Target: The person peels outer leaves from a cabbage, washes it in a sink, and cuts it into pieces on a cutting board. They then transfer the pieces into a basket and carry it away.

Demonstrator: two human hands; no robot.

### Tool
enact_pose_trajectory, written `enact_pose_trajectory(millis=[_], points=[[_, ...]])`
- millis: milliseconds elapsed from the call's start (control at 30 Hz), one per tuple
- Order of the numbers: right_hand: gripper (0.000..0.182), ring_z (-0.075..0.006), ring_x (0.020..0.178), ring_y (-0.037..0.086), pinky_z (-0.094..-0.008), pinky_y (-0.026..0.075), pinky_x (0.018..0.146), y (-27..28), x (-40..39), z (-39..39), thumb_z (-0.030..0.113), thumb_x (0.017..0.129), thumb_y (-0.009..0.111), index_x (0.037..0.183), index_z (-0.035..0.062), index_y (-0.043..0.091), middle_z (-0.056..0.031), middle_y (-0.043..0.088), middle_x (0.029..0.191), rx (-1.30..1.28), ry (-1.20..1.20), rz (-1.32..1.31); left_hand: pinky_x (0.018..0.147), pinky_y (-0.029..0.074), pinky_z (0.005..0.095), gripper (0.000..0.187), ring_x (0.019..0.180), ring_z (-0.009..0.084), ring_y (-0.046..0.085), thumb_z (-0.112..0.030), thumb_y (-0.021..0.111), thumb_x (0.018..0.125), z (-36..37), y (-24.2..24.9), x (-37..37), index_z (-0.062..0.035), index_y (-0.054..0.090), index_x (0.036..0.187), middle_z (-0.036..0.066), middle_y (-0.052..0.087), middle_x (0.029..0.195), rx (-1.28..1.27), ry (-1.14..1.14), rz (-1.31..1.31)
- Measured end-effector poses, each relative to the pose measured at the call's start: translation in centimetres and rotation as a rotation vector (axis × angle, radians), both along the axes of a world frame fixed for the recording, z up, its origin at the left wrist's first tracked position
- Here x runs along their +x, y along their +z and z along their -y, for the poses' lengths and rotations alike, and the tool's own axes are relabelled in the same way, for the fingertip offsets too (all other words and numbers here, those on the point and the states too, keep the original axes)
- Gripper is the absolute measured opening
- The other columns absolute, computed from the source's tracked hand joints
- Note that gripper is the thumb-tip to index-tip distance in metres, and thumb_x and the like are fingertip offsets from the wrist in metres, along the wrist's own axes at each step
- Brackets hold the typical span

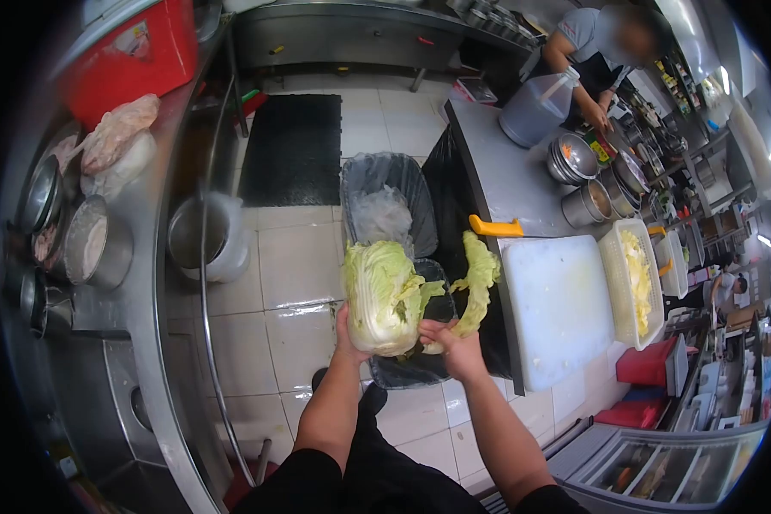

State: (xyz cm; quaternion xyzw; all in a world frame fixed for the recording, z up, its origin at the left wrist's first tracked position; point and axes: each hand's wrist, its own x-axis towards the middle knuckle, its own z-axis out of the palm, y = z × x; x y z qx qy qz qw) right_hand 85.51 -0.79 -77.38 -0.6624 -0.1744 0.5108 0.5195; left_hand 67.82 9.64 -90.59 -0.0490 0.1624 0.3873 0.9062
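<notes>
A large napa cabbage point(381, 300) is held up over the lined bins, its pale base toward me. My left hand point(349, 336) grips it from the left side near the base, the fingers partly hidden behind it. In my right hand point(454, 344) a loose cabbage leaf point(478, 287) is pinched by its stem end, with the leaf standing up to the right of the cabbage. Below lies a bin with a black liner point(384, 167) that holds crumpled clear plastic. A second lined bin point(411, 373) shows beneath the cabbage.
On the right counter are a white cutting board point(557, 308), a yellow-handled knife point(495, 227) and a basket of cut yellow pieces point(636, 283). A co-worker point(587, 56) stands beyond. A metal counter point(150, 283) with pots and a sink runs along the left.
</notes>
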Motion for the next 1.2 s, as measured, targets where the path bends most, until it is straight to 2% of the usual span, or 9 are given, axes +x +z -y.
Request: enact_pose_trajectory(millis=[167, 267, 400, 500, 600, 700, 867, 1100, 1200], points=[[0.097, -0.0204, 0.105, 0.066, -0.0353, 0.057, 0.09, -0.6, 3.1, -0.9, 0.042, 0.091, 0.079, 0.158, -0.0016, 0.024, -0.0175, 0.06, 0.134, -0.355, -0.005, 0.268, 0.103, 0.054, 0.0495, 0.066, 0.122, 0.035, 0.064, -0.046, 0.061, 0.093, -2.0, 1.4, -2.2, -0.0041, 0.054, 0.143, 0.019, 0.064, 0.136, 0.182, -0.113, -0.152], [0.094, -0.0317, 0.138, 0.049, -0.0429, 0.043, 0.11, -0.2, -0.6, -2.4, 0.039, 0.095, 0.074, 0.161, -0.0015, 0.021, -0.0232, 0.046, 0.153, 0.059, 0.176, 0.107, 0.102, 0.054, 0.0427, 0.071, 0.126, 0.0328, 0.062, -0.032, 0.074, 0.089, -4.2, 6.2, -2.8, -0.0014, 0.048, 0.147, 0.018, 0.061, 0.14, 0.417, -0.338, -0.512], [0.075, -0.0321, 0.135, 0.053, -0.047, 0.044, 0.112, -3.0, -0.5, -3.5, 0.053, 0.1, 0.059, 0.157, 0.0097, 0.039, -0.0158, 0.051, 0.151, 0.326, -0.097, -0.614, 0.104, 0.049, 0.0378, 0.09, 0.134, 0.0297, 0.053, -0.042, 0.082, 0.085, -5.3, 11.7, -2.8, -0.0042, 0.04, 0.154, 0.015, 0.052, 0.148, 1.148, -0.39, -0.8], [0.075, -0.0337, 0.136, 0.053, -0.0506, 0.044, 0.114, -2.7, 0.4, -3.0, 0.065, 0.101, 0.047, 0.156, 0.0131, 0.042, -0.0125, 0.053, 0.151, 0.508, -0.211, -0.698, 0.107, 0.045, 0.044, 0.089, 0.138, 0.0294, 0.05, -0.052, 0.077, 0.089, -4.8, 15.1, -6.1, -0.0078, 0.04, 0.156, 0.016, 0.053, 0.148, 0.859, -0.305, -0.462], [0.072, -0.035, 0.135, 0.054, -0.0522, 0.044, 0.114, -1.5, -0.5, -3.2, 0.062, 0.102, 0.044, 0.155, 0.0135, 0.043, -0.012, 0.053, 0.152, 0.572, -0.315, -0.718, 0.109, 0.042, 0.0506, 0.09, 0.139, 0.0309, 0.048, -0.066, 0.065, 0.091, -3.8, 10.9, -9.7, -0.0114, 0.039, 0.158, 0.015, 0.051, 0.151, 0.77, -0.13, -0.862], [0.067, -0.0344, 0.135, 0.053, -0.0481, 0.044, 0.115, -1.6, -1.4, -2.8, 0.055, 0.106, 0.039, 0.156, 0.0103, 0.041, -0.013, 0.051, 0.153, 0.627, -0.323, -0.777, 0.106, 0.047, 0.0533, 0.087, 0.138, 0.0331, 0.049, -0.073, 0.049, 0.096, -0.8, 3.6, -8.2, -0.0112, 0.038, 0.157, 0.014, 0.049, 0.154, 0.324, -0.446, -0.746], [0.07, -0.0332, 0.136, 0.052, -0.0458, 0.044, 0.114, -2.5, -1.9, -2.5, 0.059, 0.105, 0.04, 0.155, 0.0098, 0.042, -0.0135, 0.053, 0.151, 0.528, -0.19, -0.752, 0.111, 0.046, 0.0555, 0.087, 0.137, 0.0392, 0.052, -0.075, 0.044, 0.097, 1.3, 6.6, -0.5, -0.009, 0.042, 0.155, 0.018, 0.053, 0.15, 0.108, -0.38, -0.189], [0.078, -0.023, 0.125, 0.061, -0.0371, 0.046, 0.108, -1.7, 1.9, -2.6, 0.066, 0.105, 0.038, 0.148, 0.0018, 0.051, -0.0126, 0.06, 0.142, -0.125, 0.091, 0.123, 0.114, 0.043, 0.0569, 0.086, 0.137, 0.04, 0.052, -0.07, 0.052, 0.095, 0.4, 5.4, 0.6, -0.0111, 0.04, 0.156, 0.017, 0.052, 0.152, 0.074, -0.085, -0.157], [0.073, -0.0225, 0.118, 0.064, -0.0363, 0.05, 0.102, 2.6, -0.1, -1.5, 0.043, 0.1, 0.067, 0.148, -0.0056, 0.043, -0.0183, 0.06, 0.139, -0.054, 0.166, 0.26, 0.116, 0.041, 0.0558, 0.087, 0.139, 0.0395, 0.05, -0.068, 0.055, 0.095, -0.3, 2.9, 1.7, -0.0114, 0.037, 0.158, 0.017, 0.05, 0.154, 0.178, -0.029, 0.112]])
